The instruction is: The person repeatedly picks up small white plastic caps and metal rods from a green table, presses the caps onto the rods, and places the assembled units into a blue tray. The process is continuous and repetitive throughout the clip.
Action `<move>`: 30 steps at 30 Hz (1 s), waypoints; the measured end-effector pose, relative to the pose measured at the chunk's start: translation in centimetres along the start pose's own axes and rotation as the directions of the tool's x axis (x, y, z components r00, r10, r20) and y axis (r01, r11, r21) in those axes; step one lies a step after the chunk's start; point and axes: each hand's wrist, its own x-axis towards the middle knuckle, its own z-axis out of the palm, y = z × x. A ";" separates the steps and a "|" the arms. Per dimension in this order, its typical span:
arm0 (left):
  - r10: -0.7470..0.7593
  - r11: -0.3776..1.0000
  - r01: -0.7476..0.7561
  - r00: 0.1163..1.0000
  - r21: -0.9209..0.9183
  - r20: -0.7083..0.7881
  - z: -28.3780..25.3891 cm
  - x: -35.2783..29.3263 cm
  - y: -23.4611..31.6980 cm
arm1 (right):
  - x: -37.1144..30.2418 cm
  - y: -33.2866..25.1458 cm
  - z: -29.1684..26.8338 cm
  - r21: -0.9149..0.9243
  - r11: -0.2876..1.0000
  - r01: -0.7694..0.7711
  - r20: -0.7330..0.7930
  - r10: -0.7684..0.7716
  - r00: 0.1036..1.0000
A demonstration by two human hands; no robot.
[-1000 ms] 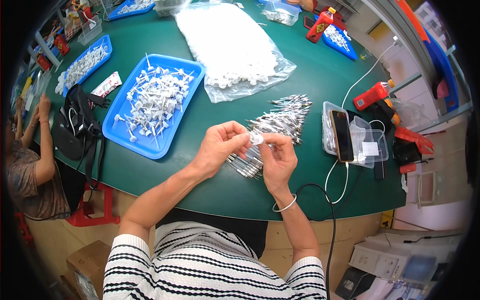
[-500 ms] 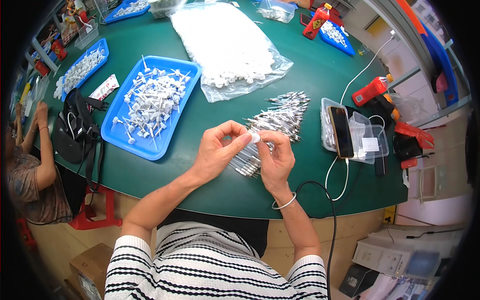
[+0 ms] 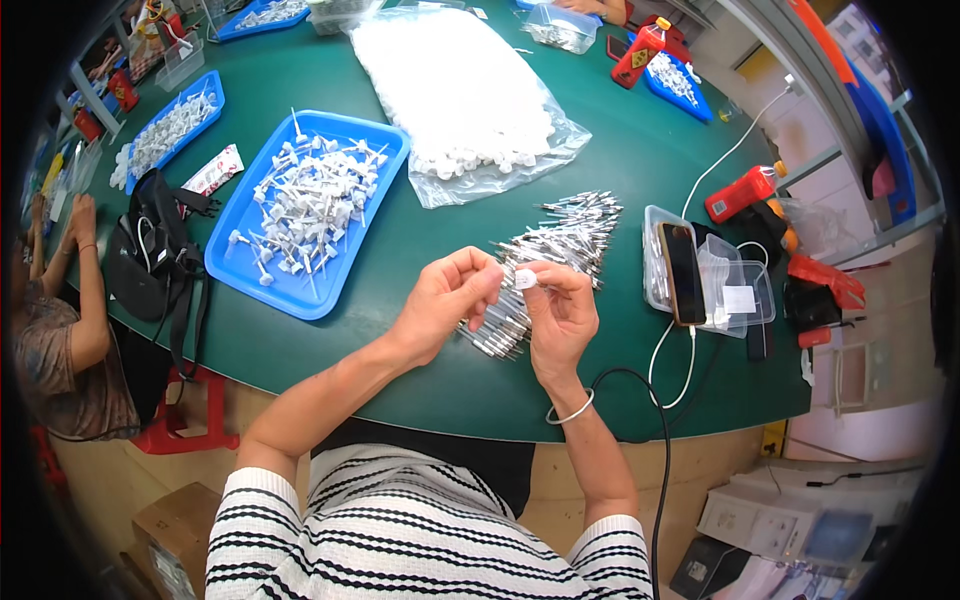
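My right hand (image 3: 562, 318) pinches a small white plastic cap (image 3: 525, 279) between thumb and forefinger. Close by on its left, my left hand (image 3: 447, 302) has thumb and fingertips pressed together; whatever they hold is too small to make out. Below and beyond both hands, a pile of thin metal rods (image 3: 572, 238) is spread on the green table (image 3: 440, 385). Left of them stands a blue tray (image 3: 232, 268) of white caps with rods sticking out (image 3: 315, 200). A clear plastic bag (image 3: 575, 140) full of white caps (image 3: 455, 90) lies beyond the hands.
On the right are a clear plastic box (image 3: 652, 285), a phone (image 3: 682, 270) with a white cable, and a red bottle (image 3: 745, 193). A black bag (image 3: 150, 255) lies left, near a seated person (image 3: 75, 350). More blue trays (image 3: 212, 92) stand farther off.
The fingertips of my two hands have drawn slightly apart. My right hand has shifted a little to the right, and the white cap in it now shows more fully.
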 end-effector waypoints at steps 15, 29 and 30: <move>0.109 0.979 -0.117 0.992 0.168 0.059 -0.5 -0.1 2.1 | 0.5 -0.8 0.6 -0.115 0.993 0.024 0.119 -0.010 0.993; 0.557 -0.505 0.241 0.824 0.829 0.100 -15.9 3.3 13.2 | 3.1 -3.9 -7.5 -0.642 0.766 0.022 0.088 0.045 0.995; 0.557 -0.459 0.182 0.822 0.870 0.121 -14.9 3.2 12.9 | 2.8 -3.7 -7.9 -0.720 0.693 0.048 0.128 0.064 0.990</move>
